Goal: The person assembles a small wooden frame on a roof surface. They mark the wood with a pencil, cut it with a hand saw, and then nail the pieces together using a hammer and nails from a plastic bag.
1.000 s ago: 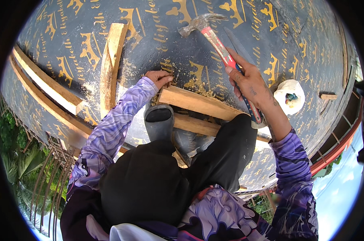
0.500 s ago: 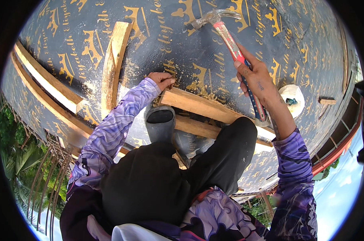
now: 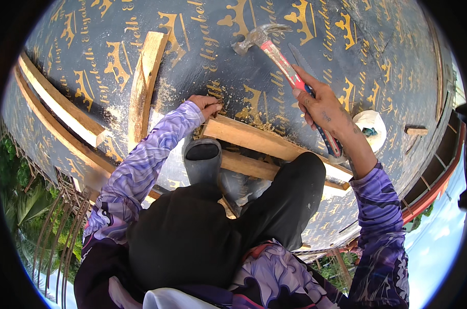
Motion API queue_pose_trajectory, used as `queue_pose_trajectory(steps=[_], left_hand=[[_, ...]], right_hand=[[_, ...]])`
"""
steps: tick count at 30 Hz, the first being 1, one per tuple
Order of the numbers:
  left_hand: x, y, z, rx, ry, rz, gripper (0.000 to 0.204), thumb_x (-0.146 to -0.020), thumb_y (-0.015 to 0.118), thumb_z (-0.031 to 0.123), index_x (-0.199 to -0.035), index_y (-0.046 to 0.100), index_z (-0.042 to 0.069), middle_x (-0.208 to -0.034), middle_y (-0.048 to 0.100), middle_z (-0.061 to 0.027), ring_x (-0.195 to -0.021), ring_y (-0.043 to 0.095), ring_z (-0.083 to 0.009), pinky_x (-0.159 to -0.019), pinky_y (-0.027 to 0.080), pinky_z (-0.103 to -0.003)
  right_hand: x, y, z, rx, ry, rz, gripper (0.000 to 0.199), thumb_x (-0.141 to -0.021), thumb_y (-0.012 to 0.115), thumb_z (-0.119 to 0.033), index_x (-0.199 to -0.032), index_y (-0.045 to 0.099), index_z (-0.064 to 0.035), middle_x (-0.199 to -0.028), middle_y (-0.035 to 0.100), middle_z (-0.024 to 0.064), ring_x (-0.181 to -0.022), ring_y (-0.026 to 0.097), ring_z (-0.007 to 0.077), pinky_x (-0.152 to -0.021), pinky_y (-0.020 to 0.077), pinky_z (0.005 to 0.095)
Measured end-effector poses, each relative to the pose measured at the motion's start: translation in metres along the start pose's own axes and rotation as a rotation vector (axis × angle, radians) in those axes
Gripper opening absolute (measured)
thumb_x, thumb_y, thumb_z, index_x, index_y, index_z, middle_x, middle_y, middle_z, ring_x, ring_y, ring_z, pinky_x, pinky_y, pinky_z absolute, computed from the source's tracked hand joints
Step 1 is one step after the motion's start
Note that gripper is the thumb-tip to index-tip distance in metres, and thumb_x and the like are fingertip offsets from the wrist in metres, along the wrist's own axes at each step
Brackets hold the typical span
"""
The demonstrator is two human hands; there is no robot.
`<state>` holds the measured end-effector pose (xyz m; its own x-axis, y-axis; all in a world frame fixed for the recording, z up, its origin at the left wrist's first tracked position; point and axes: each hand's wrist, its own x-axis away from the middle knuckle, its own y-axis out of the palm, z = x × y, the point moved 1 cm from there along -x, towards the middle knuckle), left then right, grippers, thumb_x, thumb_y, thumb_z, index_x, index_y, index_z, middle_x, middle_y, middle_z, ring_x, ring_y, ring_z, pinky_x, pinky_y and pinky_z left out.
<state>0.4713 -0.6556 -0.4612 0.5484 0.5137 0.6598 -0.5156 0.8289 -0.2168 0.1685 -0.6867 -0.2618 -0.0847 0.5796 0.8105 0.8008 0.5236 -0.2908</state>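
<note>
My right hand [image 3: 323,107] is wrapped round the handle of a claw hammer [image 3: 284,63], its grip red and blue. The steel head is raised ahead and to the right of my left hand [image 3: 204,106]. That hand has its fingers pinched together at the left end of a wooden beam [image 3: 254,138]; whatever lies between them is too small to make out. A second length of timber [image 3: 249,165] runs alongside, nearer to me. My dark rubber boot [image 3: 202,167] stands by the beam's left end, and my bent knee covers part of both timbers.
Dark panels with gold print form the surface, strewn with sawdust. A short timber [image 3: 147,85] lies left of my left hand, and longer beams [image 3: 63,105] beyond it. At right are a white container [image 3: 373,135] and a small wood block [image 3: 416,131]. Steel rods [image 3: 63,237] rise lower left.
The hammer has come down and to the left, toward my left hand, with my right hand still round it. My left hand stays pinched at the beam's end.
</note>
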Motion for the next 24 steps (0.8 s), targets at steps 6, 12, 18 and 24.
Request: queue_pose_trajectory(steps=[6,12,18,24], left_hand=[[0.005,0.004,-0.003,0.061,-0.044,0.003,0.023,-0.096,0.065,0.024,-0.093,0.071,0.002,-0.079,0.073,-0.0082,-0.075,0.071,-0.0146,-0.071,0.055,-0.030],[0.003,-0.001,0.001,0.026,0.032,0.017,0.023,-0.094,0.066,0.025,-0.093,0.071,0.002,-0.079,0.073,-0.0095,-0.074,0.071,-0.0156,-0.070,0.055,-0.031],[0.004,0.001,-0.007,-0.024,0.001,-0.018,0.023,-0.094,0.066,0.026,-0.096,0.072,0.004,-0.079,0.073,-0.0091,-0.075,0.071,-0.0156,-0.071,0.054,-0.031],[-0.001,0.003,-0.008,0.019,0.020,-0.012,0.023,-0.094,0.067,0.025,-0.095,0.072,0.004,-0.081,0.074,-0.0078,-0.076,0.070,-0.0143,-0.071,0.054,-0.030]], right_hand=[[-0.001,0.004,-0.008,0.077,0.042,-0.210,0.056,-0.101,0.055,-0.021,-0.154,0.037,-0.0155,-0.069,0.051,0.0026,-0.048,0.051,0.0111,-0.043,0.0455,0.0286],[-0.008,0.007,0.006,-0.160,0.064,0.099,0.057,-0.101,0.055,-0.022,-0.154,0.037,-0.0159,-0.069,0.053,0.0042,-0.048,0.052,0.0120,-0.045,0.0470,0.0298],[-0.007,0.007,-0.004,0.061,0.077,-0.207,0.058,-0.100,0.058,-0.024,-0.154,0.037,-0.0148,-0.077,0.062,0.0111,-0.052,0.058,0.0152,-0.056,0.0517,0.0338],[-0.001,0.009,0.003,-0.069,0.014,0.049,0.059,-0.100,0.058,-0.021,-0.154,0.036,-0.0116,-0.076,0.060,0.0097,-0.050,0.055,0.0155,-0.052,0.0500,0.0330]])
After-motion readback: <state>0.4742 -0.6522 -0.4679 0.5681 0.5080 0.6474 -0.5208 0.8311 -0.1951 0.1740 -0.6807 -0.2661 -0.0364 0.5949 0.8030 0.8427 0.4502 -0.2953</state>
